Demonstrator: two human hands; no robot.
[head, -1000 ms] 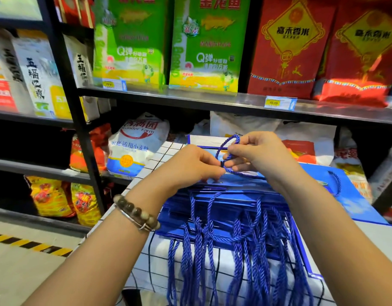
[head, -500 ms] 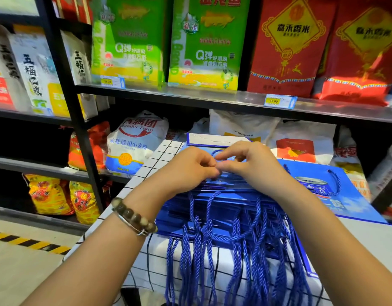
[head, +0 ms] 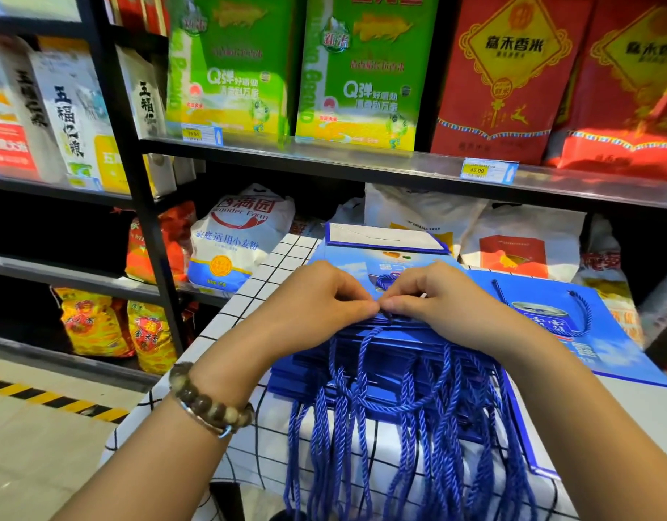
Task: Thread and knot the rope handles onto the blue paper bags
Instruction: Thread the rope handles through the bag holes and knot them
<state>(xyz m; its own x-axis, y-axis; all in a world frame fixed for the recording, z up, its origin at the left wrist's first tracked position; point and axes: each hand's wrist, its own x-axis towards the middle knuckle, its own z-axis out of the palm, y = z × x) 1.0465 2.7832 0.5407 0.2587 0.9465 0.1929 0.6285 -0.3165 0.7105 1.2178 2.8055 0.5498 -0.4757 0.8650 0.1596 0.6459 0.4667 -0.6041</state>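
— Two hands mid-frame, fingertips meeting. Grip?
— Left hand (head: pixel 316 306) is curled, thumb and forefinger pinching the blue rope (head: pixel 386 283). Right hand (head: pixel 448 310) pinches the same rope from the other side. A small loop of it shows just above the fingertips.
— Knot done?
— Can't tell, the fingers cover that spot. Possibly a dark rope tip pokes out under them.
— Where's the bag?
— The stack of blue paper bags (head: pixel 395 334) lies flat at centre, under both hands, on the table with the white checked cloth (head: pixel 256 317). The hands are at the top bag's near edge.
— Lower centre?
— Rope handles (head: pixel 399 445) from the stacked bags hang in a bunch over the table's near edge.
— Right side?
— One more blue bag (head: pixel 617 344) lies flat just beside the stack, with its handle (head: pixel 587 314) looped across its face.
— Wrist?
— Bead bracelet (head: pixel 207 402) on the left wrist.
— Background?
— A metal shelf (head: pixel 362 163) crosses the upper frame. Green packs (head: pixel 362 69) upper centre, red packs (head: pixel 508 77) upper right, a yellow price tag (head: pixel 488 170) on the shelf edge. A white flour sack (head: pixel 238 238) sits left of centre, below that shelf.
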